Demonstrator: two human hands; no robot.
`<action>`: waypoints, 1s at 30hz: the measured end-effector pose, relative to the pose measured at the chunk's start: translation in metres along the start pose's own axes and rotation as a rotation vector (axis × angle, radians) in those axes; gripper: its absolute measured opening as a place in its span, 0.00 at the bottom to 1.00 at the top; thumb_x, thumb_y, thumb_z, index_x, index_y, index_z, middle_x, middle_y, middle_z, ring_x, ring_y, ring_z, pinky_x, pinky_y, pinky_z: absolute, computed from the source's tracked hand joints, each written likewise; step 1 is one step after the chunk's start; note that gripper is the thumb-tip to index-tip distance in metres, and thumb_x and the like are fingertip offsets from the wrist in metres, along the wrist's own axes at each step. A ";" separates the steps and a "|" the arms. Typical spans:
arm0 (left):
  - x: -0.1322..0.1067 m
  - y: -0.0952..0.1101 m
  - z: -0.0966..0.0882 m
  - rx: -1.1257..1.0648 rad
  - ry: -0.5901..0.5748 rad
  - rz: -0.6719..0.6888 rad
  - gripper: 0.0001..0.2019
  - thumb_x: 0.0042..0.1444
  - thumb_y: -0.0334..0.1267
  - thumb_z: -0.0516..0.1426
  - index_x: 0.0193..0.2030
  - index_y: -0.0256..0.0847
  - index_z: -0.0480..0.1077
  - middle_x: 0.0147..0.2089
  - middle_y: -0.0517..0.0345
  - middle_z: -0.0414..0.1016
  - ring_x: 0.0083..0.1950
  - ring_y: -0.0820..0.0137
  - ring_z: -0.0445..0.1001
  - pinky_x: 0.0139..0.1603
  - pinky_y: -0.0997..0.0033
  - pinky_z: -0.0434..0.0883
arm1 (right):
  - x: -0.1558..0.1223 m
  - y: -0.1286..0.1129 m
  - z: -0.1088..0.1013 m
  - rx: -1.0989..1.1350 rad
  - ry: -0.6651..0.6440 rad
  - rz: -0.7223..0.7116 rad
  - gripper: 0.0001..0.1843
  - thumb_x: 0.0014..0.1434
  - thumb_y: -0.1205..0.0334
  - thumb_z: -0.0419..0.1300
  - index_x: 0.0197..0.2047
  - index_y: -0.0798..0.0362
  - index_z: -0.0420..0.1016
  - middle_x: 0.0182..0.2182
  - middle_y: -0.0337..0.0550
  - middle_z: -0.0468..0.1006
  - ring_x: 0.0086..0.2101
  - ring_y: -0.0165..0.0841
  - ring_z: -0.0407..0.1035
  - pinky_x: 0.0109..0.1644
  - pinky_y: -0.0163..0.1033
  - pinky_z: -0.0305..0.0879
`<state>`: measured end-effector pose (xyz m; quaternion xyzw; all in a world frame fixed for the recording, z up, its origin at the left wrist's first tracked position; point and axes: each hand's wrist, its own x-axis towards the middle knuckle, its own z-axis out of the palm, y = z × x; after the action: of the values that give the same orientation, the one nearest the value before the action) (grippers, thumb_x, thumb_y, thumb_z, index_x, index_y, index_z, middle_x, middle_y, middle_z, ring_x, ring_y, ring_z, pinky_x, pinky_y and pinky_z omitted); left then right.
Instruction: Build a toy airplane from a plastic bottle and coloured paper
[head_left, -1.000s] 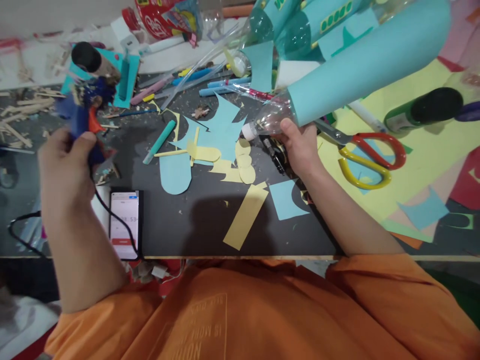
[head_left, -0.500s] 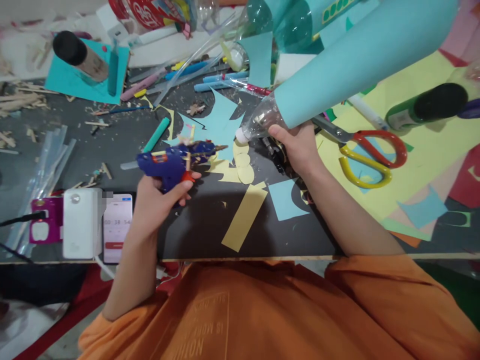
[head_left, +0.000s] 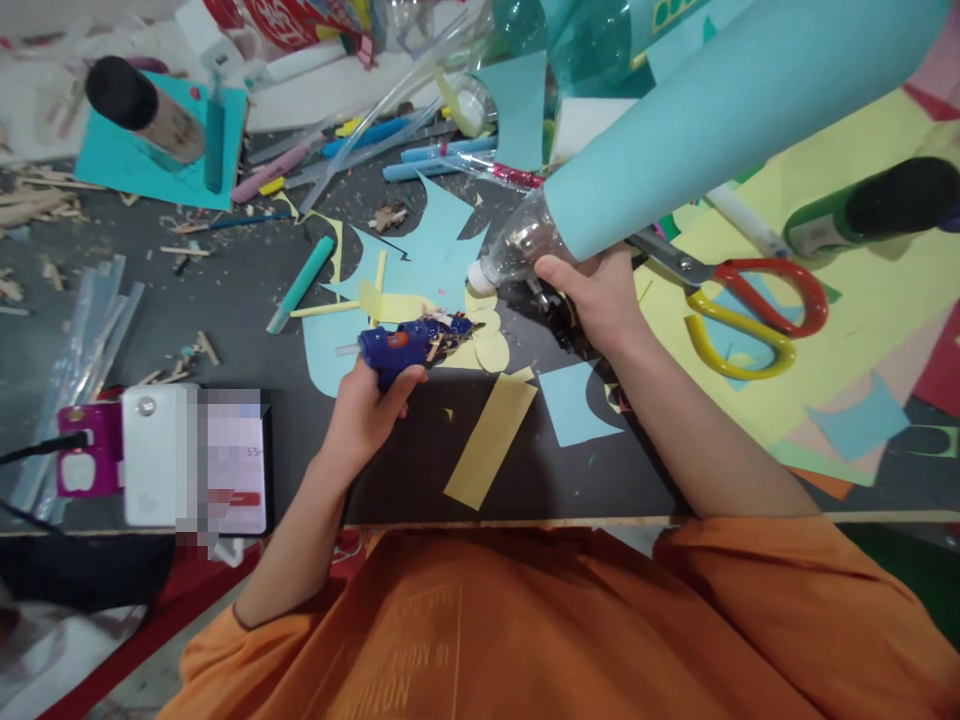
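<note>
My left hand is closed round the grip of a blue glue gun, whose nozzle points right over the yellow paper discs. My right hand grips the neck of a clear plastic bottle wrapped in a light blue paper tube; the bottle's white cap points left toward the gun's tip. Light blue and yellow paper cutouts lie on the black table under both hands.
Red-and-yellow scissors lie to the right on yellow paper. A phone, a white plug block and a purple socket sit at the near left edge. Markers, a teal stick, wood scraps and bottles crowd the far side.
My left hand brought the glue gun from the far left across to the middle, then closer to the bottle's cap. The right hand kept hold of the bottle.
</note>
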<state>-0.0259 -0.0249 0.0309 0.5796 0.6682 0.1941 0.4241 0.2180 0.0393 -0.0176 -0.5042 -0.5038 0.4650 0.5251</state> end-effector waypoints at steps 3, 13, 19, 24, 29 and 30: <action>0.000 0.001 0.000 0.017 0.001 -0.002 0.13 0.50 0.48 0.55 0.29 0.39 0.66 0.15 0.66 0.64 0.16 0.76 0.64 0.22 0.75 0.64 | 0.000 0.001 -0.001 -0.003 0.001 0.007 0.30 0.40 0.37 0.67 0.41 0.46 0.68 0.47 0.46 0.77 0.54 0.48 0.67 0.61 0.60 0.63; -0.004 0.003 0.001 0.106 0.020 0.011 0.13 0.51 0.48 0.55 0.26 0.41 0.64 0.14 0.66 0.61 0.16 0.73 0.64 0.23 0.74 0.62 | 0.000 -0.003 0.000 -0.017 0.009 -0.003 0.31 0.39 0.36 0.67 0.41 0.45 0.68 0.45 0.44 0.78 0.52 0.46 0.69 0.62 0.58 0.62; -0.004 0.002 0.001 0.202 0.026 0.001 0.15 0.52 0.52 0.53 0.27 0.42 0.62 0.15 0.63 0.64 0.16 0.70 0.65 0.24 0.72 0.62 | 0.000 0.001 0.000 -0.035 0.011 -0.017 0.31 0.40 0.35 0.66 0.42 0.46 0.68 0.44 0.45 0.78 0.53 0.46 0.69 0.62 0.57 0.62; -0.005 0.005 0.000 0.332 0.020 0.005 0.14 0.53 0.50 0.50 0.29 0.41 0.64 0.17 0.61 0.65 0.20 0.68 0.68 0.25 0.73 0.62 | -0.001 0.002 -0.002 -0.097 -0.019 -0.041 0.32 0.43 0.34 0.63 0.44 0.48 0.68 0.47 0.47 0.77 0.53 0.46 0.68 0.64 0.59 0.60; -0.004 0.006 0.000 0.367 0.030 0.017 0.15 0.53 0.51 0.50 0.31 0.40 0.65 0.16 0.61 0.62 0.21 0.66 0.69 0.24 0.73 0.61 | 0.000 0.005 -0.001 -0.114 -0.029 -0.057 0.33 0.43 0.33 0.62 0.45 0.47 0.67 0.47 0.46 0.77 0.53 0.46 0.69 0.62 0.58 0.62; -0.004 0.006 0.000 0.370 0.028 0.017 0.15 0.53 0.51 0.50 0.31 0.40 0.65 0.16 0.61 0.62 0.21 0.66 0.69 0.25 0.72 0.61 | 0.000 0.006 -0.001 -0.116 -0.028 -0.058 0.33 0.43 0.33 0.62 0.44 0.47 0.67 0.46 0.46 0.78 0.53 0.46 0.69 0.62 0.59 0.62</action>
<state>-0.0222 -0.0274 0.0368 0.6508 0.6933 0.0795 0.2992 0.2187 0.0398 -0.0233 -0.5123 -0.5517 0.4267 0.5011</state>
